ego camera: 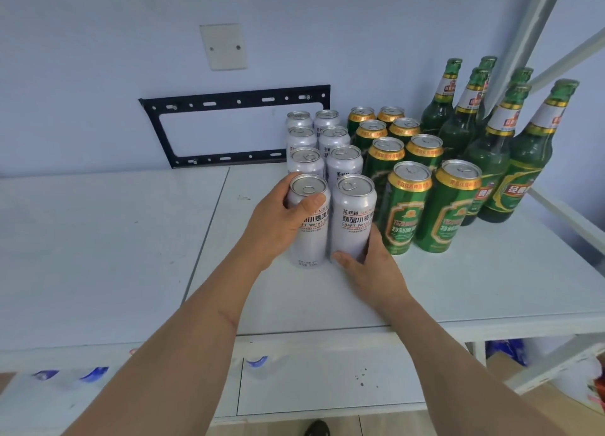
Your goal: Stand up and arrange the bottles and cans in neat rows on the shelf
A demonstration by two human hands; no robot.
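Upright on the white shelf (131, 239) stand two rows of silver cans, two rows of green cans (406, 206) and several green bottles (491, 147) at the right. My left hand (278, 226) wraps the front left silver can (311, 239), thumb across its front. The front right silver can (353, 219) stands beside it, touching. My right hand (370, 265) holds that can low at its base, thumb in front and fingers at its right side.
A black metal bracket (235, 127) and a blank wall plate (224, 47) are on the wall behind. A white shelf upright (520, 42) slants at the right. A lower shelf (327, 370) holds blue-capped items, partly hidden.
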